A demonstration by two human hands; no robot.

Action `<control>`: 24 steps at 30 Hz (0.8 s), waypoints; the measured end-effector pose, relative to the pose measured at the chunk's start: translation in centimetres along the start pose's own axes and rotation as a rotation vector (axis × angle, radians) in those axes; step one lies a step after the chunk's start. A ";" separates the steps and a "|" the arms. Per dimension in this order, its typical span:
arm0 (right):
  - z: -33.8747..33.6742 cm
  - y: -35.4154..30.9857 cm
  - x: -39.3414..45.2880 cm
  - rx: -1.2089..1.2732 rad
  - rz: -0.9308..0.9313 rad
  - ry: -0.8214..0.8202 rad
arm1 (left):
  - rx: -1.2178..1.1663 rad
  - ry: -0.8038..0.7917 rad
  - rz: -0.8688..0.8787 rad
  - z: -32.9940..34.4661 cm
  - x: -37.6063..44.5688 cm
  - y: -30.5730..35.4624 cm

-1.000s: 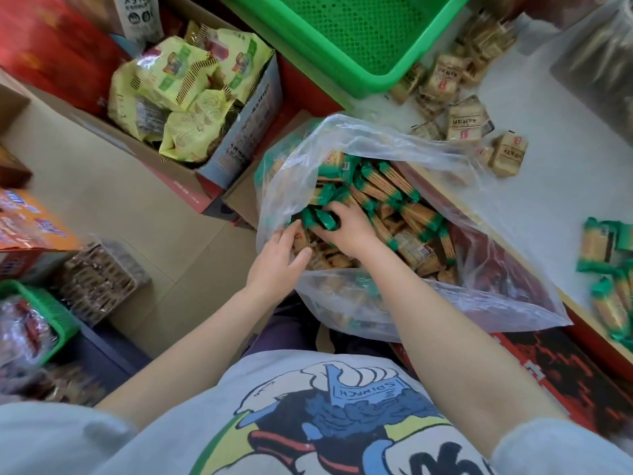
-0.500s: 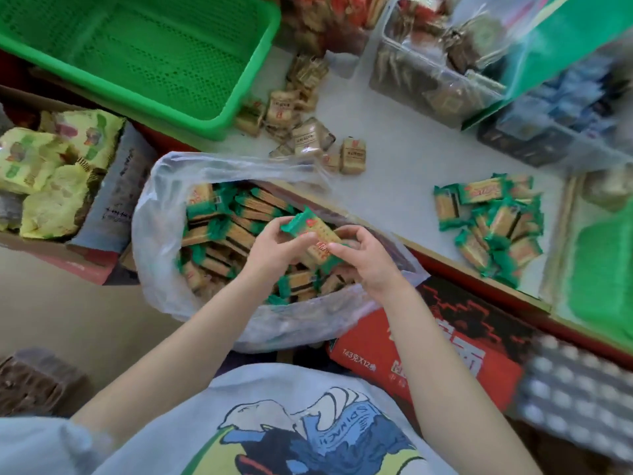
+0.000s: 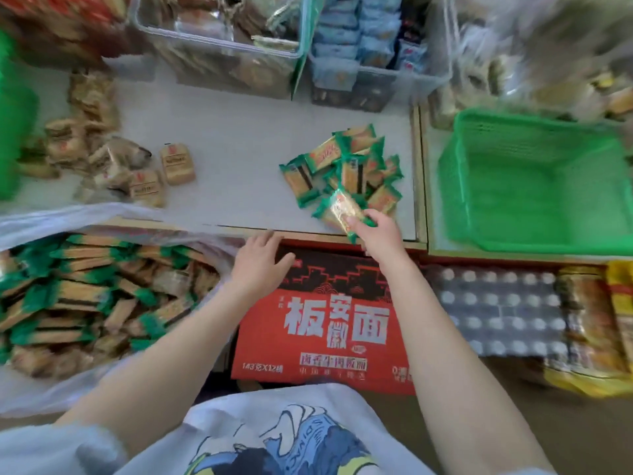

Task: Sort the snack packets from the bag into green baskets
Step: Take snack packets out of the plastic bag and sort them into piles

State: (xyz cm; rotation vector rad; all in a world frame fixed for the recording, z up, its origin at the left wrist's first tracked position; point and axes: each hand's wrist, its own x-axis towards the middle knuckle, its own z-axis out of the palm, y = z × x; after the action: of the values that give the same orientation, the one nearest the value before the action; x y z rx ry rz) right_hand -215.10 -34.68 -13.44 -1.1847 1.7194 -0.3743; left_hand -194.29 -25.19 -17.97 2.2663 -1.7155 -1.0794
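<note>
A clear plastic bag (image 3: 113, 217) at the lower left is full of green-ended snack packets (image 3: 85, 296). My right hand (image 3: 376, 234) is shut on one green-ended packet (image 3: 342, 209) at the near edge of a pile of the same packets (image 3: 349, 162) on the white shelf. My left hand (image 3: 260, 262) hovers open, fingers spread, over the red carton beside the bag's mouth. An empty green basket (image 3: 527, 186) stands to the right of the pile. Part of another green basket (image 3: 13, 132) shows at the left edge.
A heap of brown packets (image 3: 137, 173) lies on the white shelf (image 3: 239, 149) at the left. Clear bins of snacks (image 3: 219, 39) line the back. A red carton (image 3: 325, 323) and a shrink-wrapped pack of bottles (image 3: 496, 310) sit below the shelf.
My right hand lifted a green-ended packet out of the bag and carried it right to the pile on the shelf. My left hand let go and left the bag. The view swung right.
</note>
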 end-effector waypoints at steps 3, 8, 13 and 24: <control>-0.1 0.5 2.4 -0.072 0.051 0.177 | 0.131 -0.027 0.007 1.2 -0.2 -0.4; 1.4 1.1 2.1 -0.284 -0.353 0.320 | 0.160 -0.035 -0.016 1.2 -0.3 0.0; 3.0 2.3 2.1 -0.463 -0.362 -0.017 | 0.166 -0.033 -0.031 0.8 -0.3 0.7; 6.4 -3.4 -6.2 -0.117 -0.337 -0.187 | -0.025 0.306 0.181 -1.0 -5.3 -3.8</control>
State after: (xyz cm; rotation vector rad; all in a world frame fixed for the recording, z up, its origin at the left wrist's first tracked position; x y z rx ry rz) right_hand -207.59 -29.41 -10.76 -1.5511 1.3972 -0.3554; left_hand -191.30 -19.53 -16.57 2.0814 -1.7257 -0.6740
